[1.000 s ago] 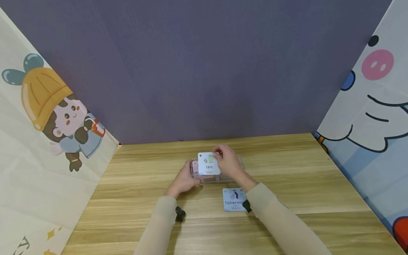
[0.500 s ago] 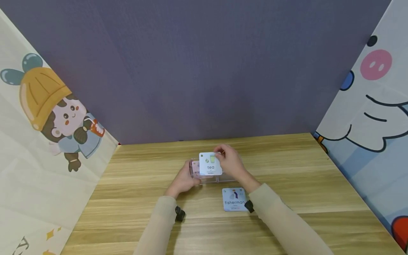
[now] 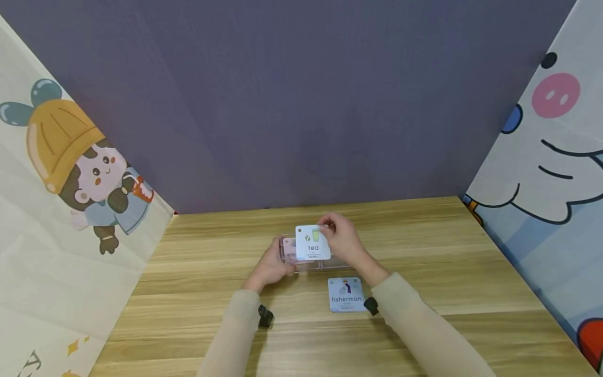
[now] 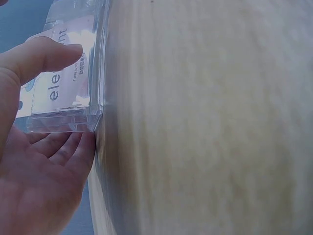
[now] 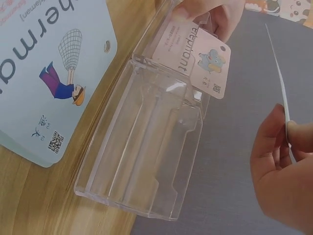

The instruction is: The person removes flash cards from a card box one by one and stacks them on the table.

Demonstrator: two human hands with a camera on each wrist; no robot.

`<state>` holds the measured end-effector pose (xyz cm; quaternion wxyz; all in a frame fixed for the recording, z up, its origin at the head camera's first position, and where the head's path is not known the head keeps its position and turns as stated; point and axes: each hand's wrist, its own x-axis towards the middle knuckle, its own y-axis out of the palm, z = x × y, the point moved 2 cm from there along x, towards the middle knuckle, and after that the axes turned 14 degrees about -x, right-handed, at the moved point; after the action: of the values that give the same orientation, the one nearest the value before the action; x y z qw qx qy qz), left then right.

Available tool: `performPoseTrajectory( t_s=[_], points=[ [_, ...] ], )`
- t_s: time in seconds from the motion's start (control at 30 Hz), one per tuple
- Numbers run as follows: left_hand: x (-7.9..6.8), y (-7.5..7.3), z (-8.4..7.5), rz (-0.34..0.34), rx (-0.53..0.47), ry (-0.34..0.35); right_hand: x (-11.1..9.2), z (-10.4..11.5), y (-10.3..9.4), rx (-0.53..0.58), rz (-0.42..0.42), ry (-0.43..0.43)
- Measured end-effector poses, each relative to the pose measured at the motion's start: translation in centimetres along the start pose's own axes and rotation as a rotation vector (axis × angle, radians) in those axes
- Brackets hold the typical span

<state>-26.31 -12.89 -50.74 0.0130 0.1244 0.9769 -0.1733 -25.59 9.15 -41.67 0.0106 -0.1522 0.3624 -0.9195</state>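
Note:
In the head view my left hand (image 3: 270, 266) grips the left end of a clear plastic card box (image 3: 338, 265) with two compartments. The left wrist view shows its thumb over the box front and the other fingers around the end. A pink "elephant" flash card (image 5: 208, 63) stands in the compartment near that hand; the other compartment (image 5: 142, 142) holds no cards. My right hand (image 3: 346, 240) pinches a white "tea" flash card (image 3: 313, 250) at its upper right corner. That card is raised over the box and partly covers the elephant card from the head camera.
A light blue "fisherman" flash card (image 3: 346, 301) lies on the wooden table (image 3: 198, 293) in front of the box, beside the right wrist's black camera (image 3: 371, 306). A dark grey-blue panel (image 3: 301, 104) rises behind the table, with cartoon-printed sheets (image 3: 28, 220) at the sides.
My right hand has moved slightly to the right with the tea card, uncovering more of the elephant card and the whole fisherman card. The left hand and box stay in place.

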Motion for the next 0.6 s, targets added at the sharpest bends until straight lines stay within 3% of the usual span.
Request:
performPoseTrajectory(
  t_s=[0.6],
  points=[
    [-0.2,-0.1,-0.3,0.004,-0.004,-0.007,-0.6,0.6,-1.3,0.051,0.02,0.007]
  ],
)
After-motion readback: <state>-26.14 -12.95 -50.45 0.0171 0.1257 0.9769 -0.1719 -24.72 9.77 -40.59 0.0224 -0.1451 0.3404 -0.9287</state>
